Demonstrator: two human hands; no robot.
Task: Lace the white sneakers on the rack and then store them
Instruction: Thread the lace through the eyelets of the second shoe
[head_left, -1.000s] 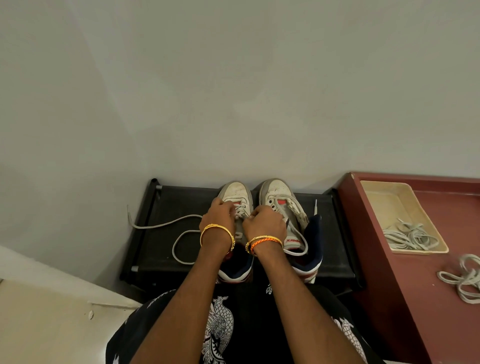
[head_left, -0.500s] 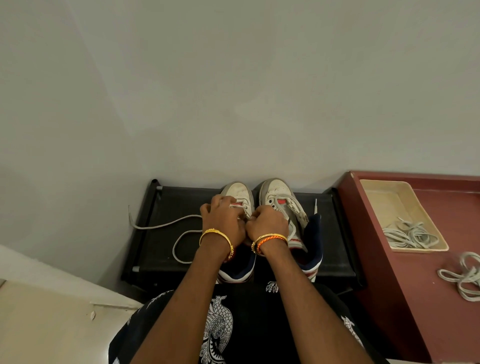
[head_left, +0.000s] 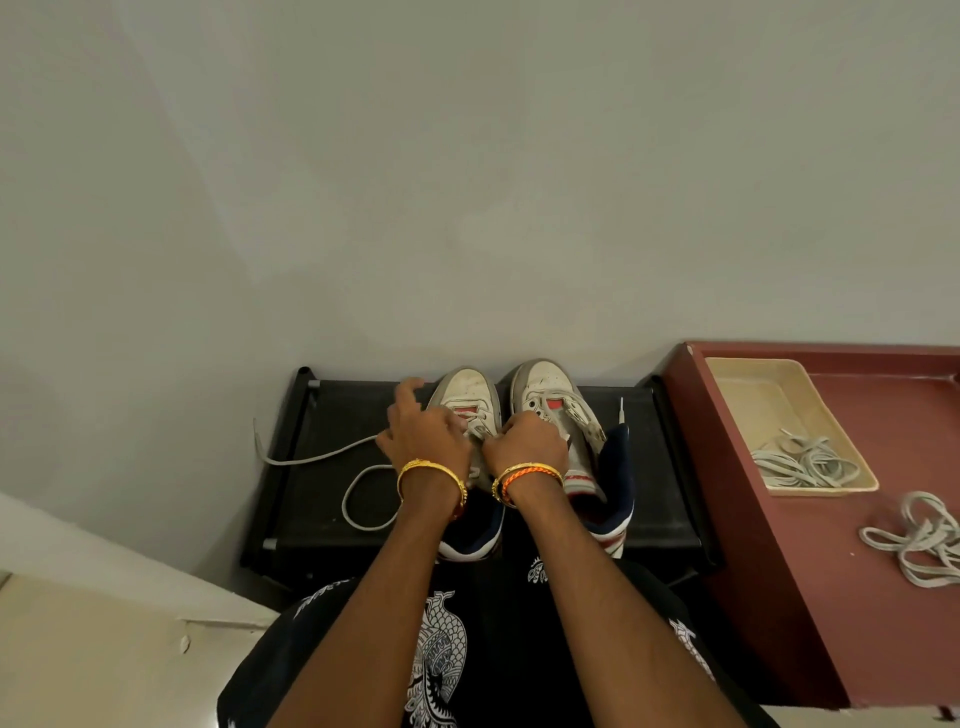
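Two white sneakers stand side by side on the black rack (head_left: 322, 499), toes to the wall. Both hands work over the left sneaker (head_left: 465, 395): the left hand (head_left: 423, 434) has its fingers loosely spread at the lace (head_left: 363, 486), though whether it pinches it I cannot tell; the right hand (head_left: 527, 444) is curled tight at the eyelets, apparently pinching lace. The free lace trails in a loop across the rack. The likely slip: a pull could snag that loop or drag the end out of an eyelet. The right sneaker (head_left: 550, 400) looks loosely laced.
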